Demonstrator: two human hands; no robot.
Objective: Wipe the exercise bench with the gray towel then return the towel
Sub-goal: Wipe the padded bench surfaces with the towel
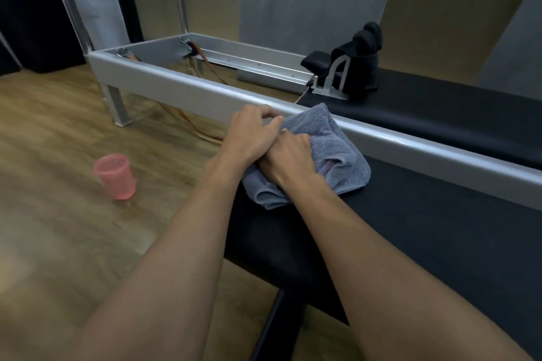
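- Both my bare forearms reach forward from the bottom edge, over the black padded table (410, 228).
- Far left, a pink plastic cup (114, 176) stands on the wooden floor (58, 126).
- My left hand (252, 135) pinches the edge of the gray towel (337, 149) with curled fingers.
- My right hand (289, 155), touching the left, clutches the towel, which lies bunched on the table's left end against a silver rail (410, 141).

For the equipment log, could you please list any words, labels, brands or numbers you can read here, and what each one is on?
There is no readable text in this view.
The gray towel, the exercise bench, the silver frame rail and the pink cup on the floor show no label, brand or number.
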